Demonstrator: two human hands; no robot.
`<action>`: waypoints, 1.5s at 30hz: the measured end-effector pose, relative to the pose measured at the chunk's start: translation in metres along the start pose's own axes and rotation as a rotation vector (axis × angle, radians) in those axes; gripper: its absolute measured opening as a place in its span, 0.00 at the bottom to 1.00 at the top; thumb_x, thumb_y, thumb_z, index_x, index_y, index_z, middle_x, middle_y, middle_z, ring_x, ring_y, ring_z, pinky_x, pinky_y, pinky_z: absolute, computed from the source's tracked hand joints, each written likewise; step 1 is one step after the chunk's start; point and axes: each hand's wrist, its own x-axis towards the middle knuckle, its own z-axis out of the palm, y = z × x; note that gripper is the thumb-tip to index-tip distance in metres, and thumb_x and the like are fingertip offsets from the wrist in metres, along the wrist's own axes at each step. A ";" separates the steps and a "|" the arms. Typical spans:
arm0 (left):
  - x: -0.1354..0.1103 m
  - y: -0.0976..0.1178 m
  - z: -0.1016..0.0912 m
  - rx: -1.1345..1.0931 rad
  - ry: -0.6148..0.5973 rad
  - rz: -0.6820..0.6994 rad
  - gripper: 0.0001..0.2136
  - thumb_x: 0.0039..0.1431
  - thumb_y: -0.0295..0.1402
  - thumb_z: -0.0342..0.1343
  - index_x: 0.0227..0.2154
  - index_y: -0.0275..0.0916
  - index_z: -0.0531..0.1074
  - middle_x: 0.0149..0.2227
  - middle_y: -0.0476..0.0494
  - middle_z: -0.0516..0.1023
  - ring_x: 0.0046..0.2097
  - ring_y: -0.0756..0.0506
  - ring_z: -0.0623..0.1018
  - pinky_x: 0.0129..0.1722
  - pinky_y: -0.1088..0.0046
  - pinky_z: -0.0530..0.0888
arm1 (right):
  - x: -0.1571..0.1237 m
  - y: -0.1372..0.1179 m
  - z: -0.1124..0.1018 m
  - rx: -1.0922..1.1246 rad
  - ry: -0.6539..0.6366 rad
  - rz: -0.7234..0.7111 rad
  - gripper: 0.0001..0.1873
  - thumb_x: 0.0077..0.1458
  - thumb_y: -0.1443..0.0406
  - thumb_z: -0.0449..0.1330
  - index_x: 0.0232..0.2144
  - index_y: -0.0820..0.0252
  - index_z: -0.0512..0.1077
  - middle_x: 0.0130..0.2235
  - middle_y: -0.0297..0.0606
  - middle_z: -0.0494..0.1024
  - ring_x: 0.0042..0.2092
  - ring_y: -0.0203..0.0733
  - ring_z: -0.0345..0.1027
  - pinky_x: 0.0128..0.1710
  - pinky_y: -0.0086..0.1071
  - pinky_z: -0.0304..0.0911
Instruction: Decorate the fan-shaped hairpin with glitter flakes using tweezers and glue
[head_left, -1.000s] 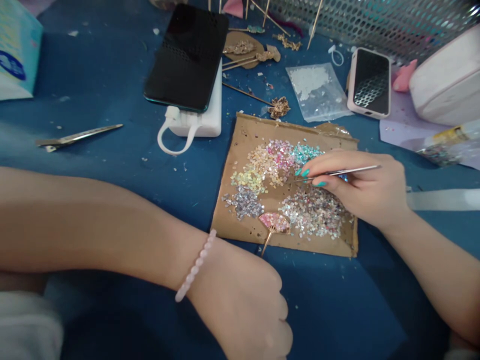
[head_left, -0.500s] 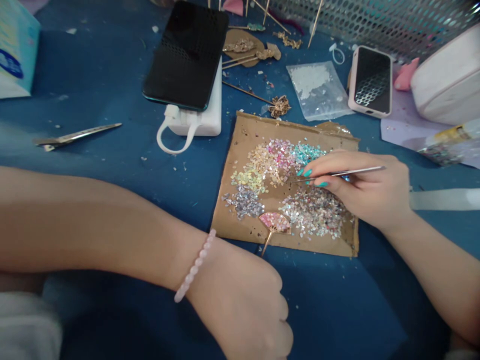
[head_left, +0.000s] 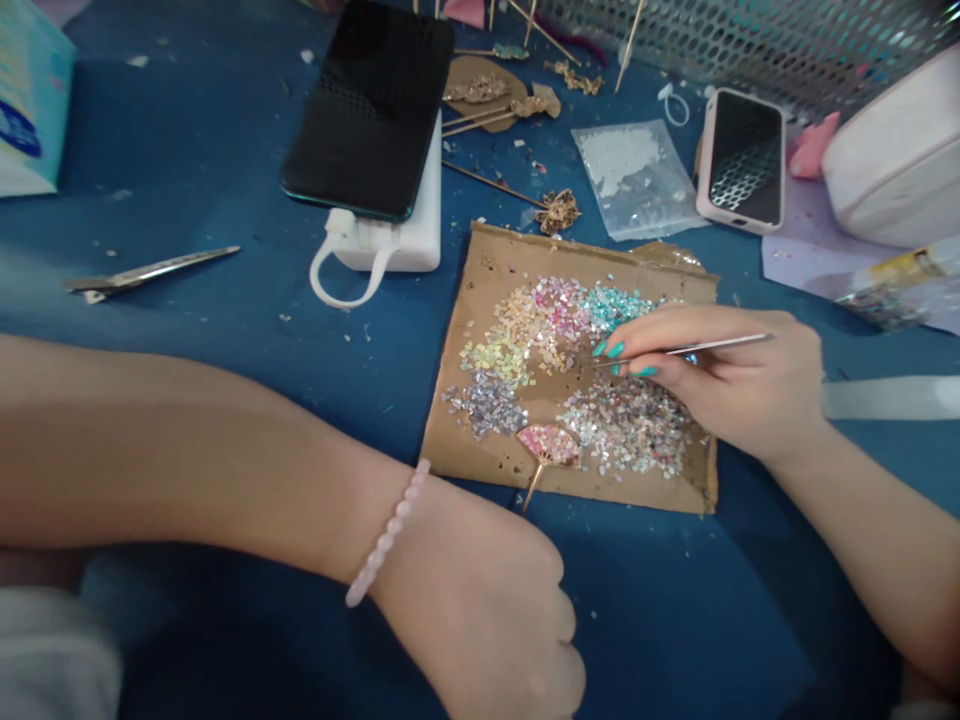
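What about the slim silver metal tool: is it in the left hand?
No, the right hand grips the slim silver metal tool.

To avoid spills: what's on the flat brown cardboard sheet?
Multicoloured piles of shiny flakes and, over the near edge, a pink-and-gold fan-shaped ornament. Anything directly beneath the right hand is hidden.

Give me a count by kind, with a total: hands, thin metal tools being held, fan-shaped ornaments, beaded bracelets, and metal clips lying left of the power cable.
Hands: 2 (left hand, right hand)
Thin metal tool: 1
Fan-shaped ornament: 1
Beaded bracelet: 1
Metal clip: 1
Total: 6
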 end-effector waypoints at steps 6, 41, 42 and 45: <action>0.001 0.000 0.002 -0.035 -0.027 0.015 0.11 0.50 0.33 0.57 0.17 0.40 0.62 0.20 0.53 0.60 0.23 0.52 0.69 0.17 0.73 0.65 | -0.003 -0.005 -0.001 0.124 0.022 -0.003 0.06 0.52 0.69 0.61 0.31 0.51 0.74 0.32 0.27 0.79 0.36 0.37 0.74 0.39 0.32 0.69; 0.007 -0.009 -0.003 -0.118 -0.129 0.029 0.06 0.45 0.33 0.58 0.16 0.44 0.71 0.25 0.56 0.76 0.20 0.54 0.68 0.16 0.73 0.69 | -0.009 -0.038 -0.020 0.127 -0.319 -0.199 0.10 0.57 0.63 0.56 0.28 0.62 0.72 0.31 0.37 0.79 0.33 0.32 0.73 0.41 0.27 0.68; 0.006 -0.009 -0.003 -0.122 -0.122 0.027 0.06 0.45 0.33 0.58 0.16 0.44 0.71 0.25 0.57 0.76 0.20 0.54 0.68 0.16 0.73 0.68 | -0.009 -0.038 -0.020 0.132 -0.319 -0.197 0.10 0.57 0.63 0.56 0.28 0.62 0.72 0.31 0.38 0.79 0.33 0.32 0.73 0.42 0.27 0.67; 0.004 -0.008 -0.002 -0.126 -0.103 0.029 0.06 0.44 0.34 0.58 0.15 0.44 0.71 0.24 0.57 0.76 0.20 0.54 0.67 0.16 0.73 0.68 | -0.009 -0.039 -0.019 0.139 -0.324 -0.186 0.09 0.56 0.63 0.57 0.28 0.62 0.72 0.32 0.37 0.79 0.33 0.32 0.73 0.42 0.27 0.67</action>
